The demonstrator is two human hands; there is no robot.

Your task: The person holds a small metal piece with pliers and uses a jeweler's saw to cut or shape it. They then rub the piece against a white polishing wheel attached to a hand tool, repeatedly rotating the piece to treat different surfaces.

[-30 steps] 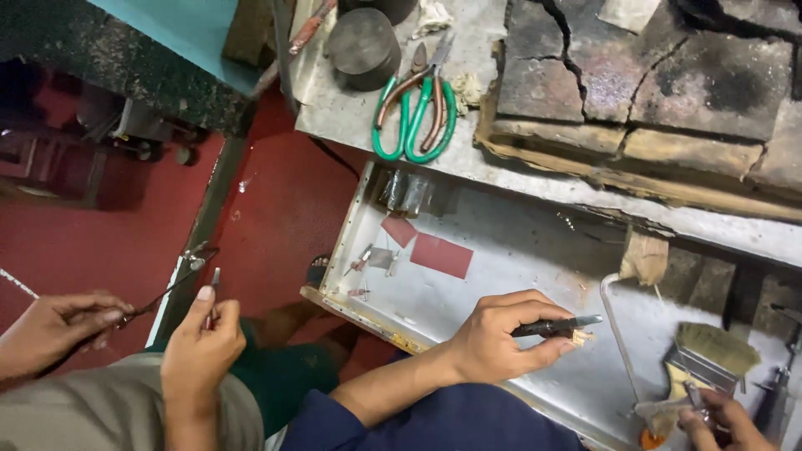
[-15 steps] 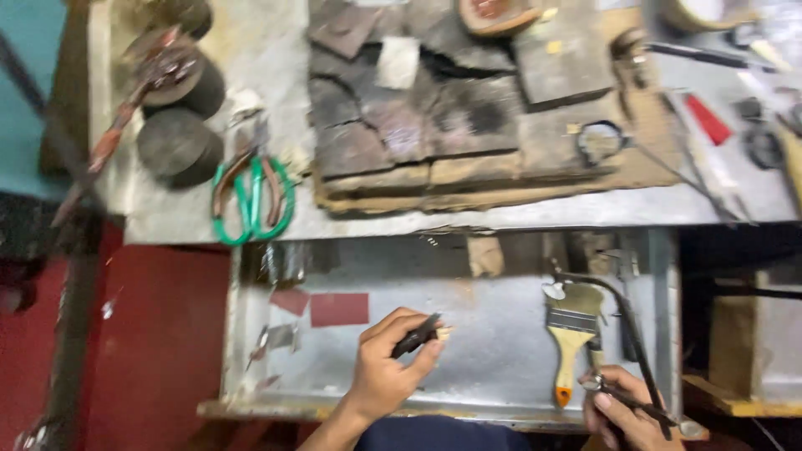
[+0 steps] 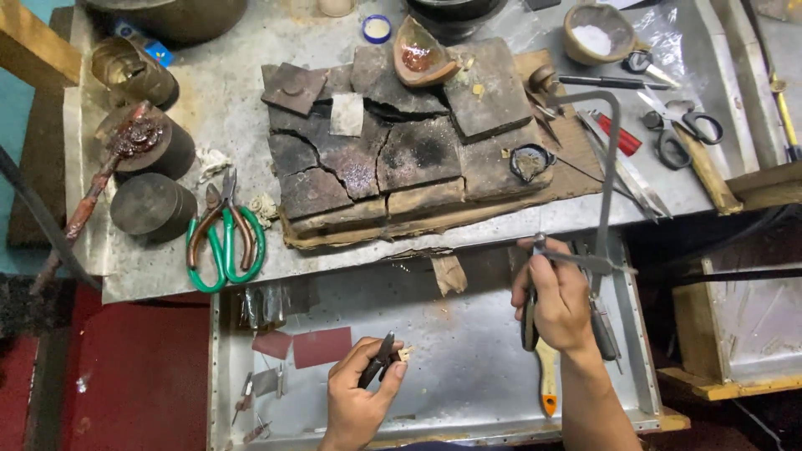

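The right hand is now lifting the saw over the tray, fist closed around the handle; the left hand is pinching pliers clamped on a small piece.

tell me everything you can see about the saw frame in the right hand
The saw is a thin grey metal frame bent into a squared U, the kind with a very fine blade, which is too thin to make out. It stands upright, its top bar over the cracked blocks on the bench. The right hand grips its dark handle low down, above the metal tray. Nothing else visibly touches it.
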